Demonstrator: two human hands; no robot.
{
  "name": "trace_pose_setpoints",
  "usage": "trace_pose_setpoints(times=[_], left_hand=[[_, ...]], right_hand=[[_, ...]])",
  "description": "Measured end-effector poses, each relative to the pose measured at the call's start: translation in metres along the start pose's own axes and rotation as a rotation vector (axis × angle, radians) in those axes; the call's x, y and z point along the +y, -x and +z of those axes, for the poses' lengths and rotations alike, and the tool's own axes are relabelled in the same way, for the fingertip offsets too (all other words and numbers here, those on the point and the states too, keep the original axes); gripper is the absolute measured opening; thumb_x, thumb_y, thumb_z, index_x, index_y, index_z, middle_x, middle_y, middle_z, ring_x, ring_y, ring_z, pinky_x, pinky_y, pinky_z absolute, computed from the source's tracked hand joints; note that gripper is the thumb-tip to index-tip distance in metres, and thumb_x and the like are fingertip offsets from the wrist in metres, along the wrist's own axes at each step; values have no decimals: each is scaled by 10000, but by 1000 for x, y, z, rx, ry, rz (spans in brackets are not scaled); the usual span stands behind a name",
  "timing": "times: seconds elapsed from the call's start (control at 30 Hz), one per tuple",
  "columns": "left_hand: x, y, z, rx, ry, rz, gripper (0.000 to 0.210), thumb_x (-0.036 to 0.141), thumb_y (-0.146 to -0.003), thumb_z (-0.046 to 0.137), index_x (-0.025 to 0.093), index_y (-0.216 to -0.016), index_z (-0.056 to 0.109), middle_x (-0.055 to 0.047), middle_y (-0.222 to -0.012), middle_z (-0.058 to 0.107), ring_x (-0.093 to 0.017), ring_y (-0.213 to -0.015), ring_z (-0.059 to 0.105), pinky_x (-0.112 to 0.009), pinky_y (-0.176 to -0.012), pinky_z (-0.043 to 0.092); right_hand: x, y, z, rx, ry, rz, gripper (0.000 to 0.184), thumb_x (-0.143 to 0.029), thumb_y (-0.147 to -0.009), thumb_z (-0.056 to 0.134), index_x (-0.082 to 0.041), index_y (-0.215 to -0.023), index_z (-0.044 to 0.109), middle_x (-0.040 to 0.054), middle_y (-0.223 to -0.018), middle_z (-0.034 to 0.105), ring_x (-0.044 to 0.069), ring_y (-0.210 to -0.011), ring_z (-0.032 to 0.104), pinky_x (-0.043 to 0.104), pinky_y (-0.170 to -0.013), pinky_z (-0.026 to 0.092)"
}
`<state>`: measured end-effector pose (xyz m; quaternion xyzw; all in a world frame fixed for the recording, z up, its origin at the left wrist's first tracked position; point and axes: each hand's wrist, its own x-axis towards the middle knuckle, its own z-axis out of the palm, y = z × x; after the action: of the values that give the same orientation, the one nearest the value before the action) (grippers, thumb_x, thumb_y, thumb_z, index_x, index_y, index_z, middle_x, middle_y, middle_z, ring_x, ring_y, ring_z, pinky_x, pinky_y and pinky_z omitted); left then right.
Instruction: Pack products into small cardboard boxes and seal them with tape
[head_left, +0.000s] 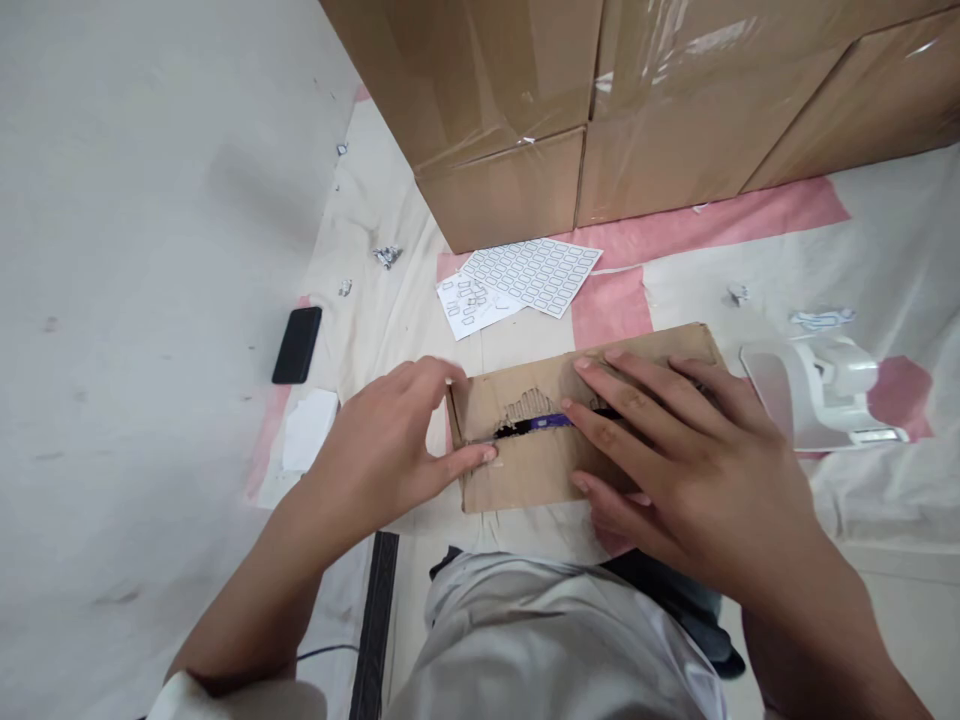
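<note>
A brown cardboard box (517, 485) lies in front of me, with a torn gap along the seam of its top. Something dark and blue-purple (551, 421) shows through that gap; its kind cannot be made out. My left hand (394, 430) is at the box's left end, thumb on the top by the seam and index finger near the far left corner, with space between them. Spread flat over the right half of the top, my right hand (675, 450) covers part of the gap.
Large taped cartons (510, 190) stand stacked at the back. Label sheets (551, 275) lie before them. At left are a black phone (297, 345) and white paper (309, 430) near the wall. A white tape dispenser (817, 385) stands at right. Crumpled scraps (388, 257) dot the cloth.
</note>
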<state>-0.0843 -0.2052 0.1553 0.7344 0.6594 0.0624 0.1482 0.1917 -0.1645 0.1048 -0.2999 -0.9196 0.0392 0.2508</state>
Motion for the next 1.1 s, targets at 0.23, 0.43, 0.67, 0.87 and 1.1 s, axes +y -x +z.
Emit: trace_pose_setpoints(times=[0.23, 0.43, 0.67, 0.87, 1.1], left_hand=[[-9, -13, 11, -197, 339, -184, 356, 597, -958, 570, 273, -1106, 556, 41, -805, 611, -148, -674, 555, -265, -624, 433], [-11, 0, 16, -303, 448, -170, 662, 571, -842, 738, 299, -1359, 428, -31, -1084, 650, -209, -932, 628, -313, -753, 529], [-32, -10, 28, -209, 563, -149, 496, 562, -926, 619, 271, -1311, 501, 10, -885, 614, -173, -765, 568, -284, -687, 465], [-87, -93, 60, 242, 535, -126, 375, 536, -908, 576, 215, -1091, 641, 24, -751, 550, -165, -730, 542, -284, -721, 420], [-127, -154, 94, 305, 465, -127, 339, 476, -866, 614, 206, -1056, 694, 22, -739, 583, -161, -704, 558, -284, -696, 416]], right_hand=[[-1, 0, 0, -9, 30, 8, 351, -383, -991, 590, -212, -1272, 712, 113, -1492, 617, 371, -1347, 582, 581, -1078, 457], [-3, -2, 2, -11, 98, 21, 313, -411, -991, 613, -226, -1215, 727, 92, -1466, 643, 331, -1310, 611, 537, -1080, 442], [-6, 2, -5, 89, 46, 39, 211, -307, -964, 652, -214, -1142, 718, 77, -1349, 726, 308, -1253, 651, 514, -1094, 428], [3, 41, -5, 564, -19, 20, 151, -185, -864, 652, -201, -974, 754, 82, -1154, 768, 332, -1044, 716, 579, -963, 511], [28, 54, 20, 576, -157, 345, 302, -208, -864, 663, -203, -1152, 753, 130, -1273, 718, 352, -1174, 666, 555, -982, 513]])
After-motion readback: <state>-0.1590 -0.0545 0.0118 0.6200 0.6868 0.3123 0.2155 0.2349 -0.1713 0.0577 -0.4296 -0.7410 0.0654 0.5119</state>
